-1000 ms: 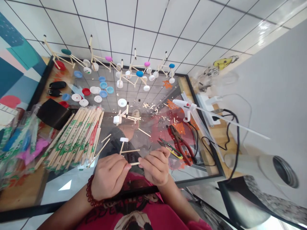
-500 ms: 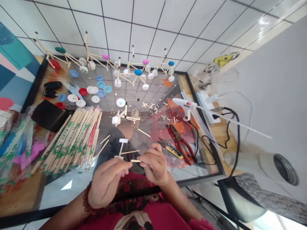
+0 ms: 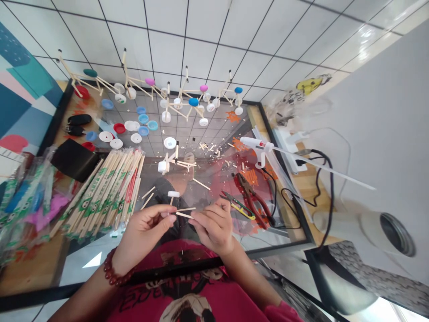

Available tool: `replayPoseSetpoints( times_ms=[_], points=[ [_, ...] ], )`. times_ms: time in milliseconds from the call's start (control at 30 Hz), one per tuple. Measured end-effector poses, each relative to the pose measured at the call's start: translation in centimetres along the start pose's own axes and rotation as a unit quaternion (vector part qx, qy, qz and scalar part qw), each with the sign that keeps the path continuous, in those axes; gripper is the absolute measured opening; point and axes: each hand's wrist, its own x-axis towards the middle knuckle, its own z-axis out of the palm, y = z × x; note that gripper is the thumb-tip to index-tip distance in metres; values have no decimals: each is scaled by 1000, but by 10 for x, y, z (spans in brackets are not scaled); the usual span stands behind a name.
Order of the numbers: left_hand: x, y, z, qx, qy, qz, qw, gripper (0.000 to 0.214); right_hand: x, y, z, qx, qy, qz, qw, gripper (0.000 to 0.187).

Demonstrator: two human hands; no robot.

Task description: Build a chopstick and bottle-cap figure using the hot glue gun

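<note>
My left hand (image 3: 142, 235) is closed, with thumb and fingertips at the corner of a small stick frame (image 3: 186, 209). A white bottle cap (image 3: 173, 194) sits at the far end of that frame. My right hand (image 3: 214, 227) pinches a short wooden stick (image 3: 183, 215), whose other end meets the frame near my left fingertips. Whether the two touch there, I cannot tell. Just beyond stands another stick frame (image 3: 181, 163) with a white cap wheel (image 3: 163, 167) and a black-tipped stick. A loose stick (image 3: 201, 184) lies on the glass to its right.
Wrapped chopsticks (image 3: 117, 192) are piled at left beside a black box (image 3: 75, 159). Loose bottle caps (image 3: 119, 129) and several finished stick frames (image 3: 193, 102) stand farther back. On the right lie a white glue gun (image 3: 256, 147), red-handled pliers (image 3: 253, 201) and yellow-handled snips (image 3: 239, 208).
My left hand has turned and reached forward, now gripping the capped stick frame. My right hand still holds the short stick, which has come up against the frame.
</note>
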Motion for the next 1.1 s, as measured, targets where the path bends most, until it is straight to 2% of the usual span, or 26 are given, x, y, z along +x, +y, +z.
replayPoseSetpoints(
  times_ms=[100, 267, 367, 600, 667, 733, 833, 933, 1000, 1100],
  points=[
    [-2, 1, 12, -68, -11, -26, 997, 21, 1, -1, -1, -15, -3, -8, 1000, 14],
    [-2, 5, 20, -115, 18, -46, 992, 11, -2, -1, 0, -39, 3, -19, 999, 11],
    [-1, 6, 20, -107, 26, 2, 994, 8, -4, -2, 2, -32, 7, -20, 999, 9],
    [-1, 5, 19, 24, 47, 164, 985, 18, -4, -5, 7, 35, -21, 10, 999, 8],
    [0, 6, 16, 71, 70, 214, 972, 17, -3, -5, 6, 62, -36, 29, 997, 11],
    [4, 7, 6, 148, 112, 268, 945, 16, 0, -2, 2, 63, -48, 68, 994, 13],
    [16, 6, -17, 299, 173, 333, 877, 14, 5, 9, -6, -17, -78, 125, 989, 14],
    [27, 3, -35, 408, 188, 342, 826, 17, 11, 21, -12, -76, -116, 161, 977, 18],
    [31, 2, -36, 430, 195, 335, 815, 21, 15, 24, -12, -70, -135, 179, 972, 20],
    [33, 5, -24, 404, 190, 343, 826, 19, 22, 20, -7, -45, -144, 175, 973, 20]
  ],
)
